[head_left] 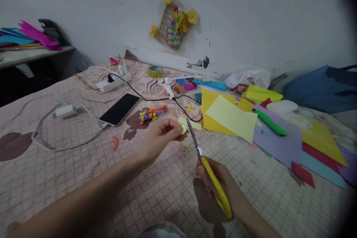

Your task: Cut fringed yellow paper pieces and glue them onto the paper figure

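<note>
Between the thumb and fingers of my left hand [164, 134] is a small pale yellow paper piece [183, 129]. My right hand [216, 178] grips a pair of scissors [208, 163] by its yellow handles, the blades pointing up and away from me, close to the paper but apart from it. Pale yellow paper strips [193, 124] and a small scrap [185, 144] lie on the cloth just beyond my hands. Farther off, a purple roll with orange and yellow paper trimmings [153, 114] rests beside a dark printed patch.
A white glue gun [168, 89] with a black cord lies among paper bits. Coloured sheets [231, 117] and a green marker-like stick [270, 122] spread to the right. On the left are a phone [119, 109], a charger [66, 111], a power strip [114, 81] and cables. Tape [155, 71] sits behind.
</note>
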Demonstrator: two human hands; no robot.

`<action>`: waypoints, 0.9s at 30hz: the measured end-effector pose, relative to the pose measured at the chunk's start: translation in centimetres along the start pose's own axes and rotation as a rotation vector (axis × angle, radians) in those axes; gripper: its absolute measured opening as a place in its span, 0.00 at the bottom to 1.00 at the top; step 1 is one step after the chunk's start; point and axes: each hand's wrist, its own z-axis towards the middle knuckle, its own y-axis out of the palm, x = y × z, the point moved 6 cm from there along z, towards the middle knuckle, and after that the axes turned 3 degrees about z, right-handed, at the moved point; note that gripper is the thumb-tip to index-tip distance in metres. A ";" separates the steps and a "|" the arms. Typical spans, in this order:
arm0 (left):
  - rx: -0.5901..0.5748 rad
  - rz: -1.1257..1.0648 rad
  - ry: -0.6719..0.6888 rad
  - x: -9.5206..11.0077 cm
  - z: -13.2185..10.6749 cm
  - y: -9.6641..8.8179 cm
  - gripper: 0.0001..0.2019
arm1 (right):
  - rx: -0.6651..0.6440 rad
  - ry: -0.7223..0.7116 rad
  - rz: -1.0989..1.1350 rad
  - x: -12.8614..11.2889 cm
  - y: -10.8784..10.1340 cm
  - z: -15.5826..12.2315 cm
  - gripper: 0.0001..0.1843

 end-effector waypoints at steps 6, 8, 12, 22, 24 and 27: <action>-0.101 0.118 -0.070 0.0 -0.5 1.0 0.07 | -0.009 0.100 0.217 1.3 -0.3 0.3 0.28; -0.124 0.141 -0.072 -0.1 -0.5 1.2 0.07 | -0.003 0.082 0.255 1.2 -0.4 0.4 0.29; -0.202 0.226 -0.082 -0.4 -0.6 1.5 0.08 | 0.055 0.001 0.234 0.3 -1.1 0.6 0.22; -0.507 0.420 -0.104 -2.7 -2.2 3.7 0.06 | 0.024 -0.050 0.218 -0.1 -1.4 0.9 0.11; -0.511 0.447 -0.096 -2.8 -2.2 3.8 0.06 | 0.016 -0.063 0.208 -0.5 -1.2 0.8 0.09; -0.504 0.458 -0.103 -3.1 -2.0 3.6 0.06 | 0.031 -0.056 0.182 -1.1 -1.2 0.7 0.08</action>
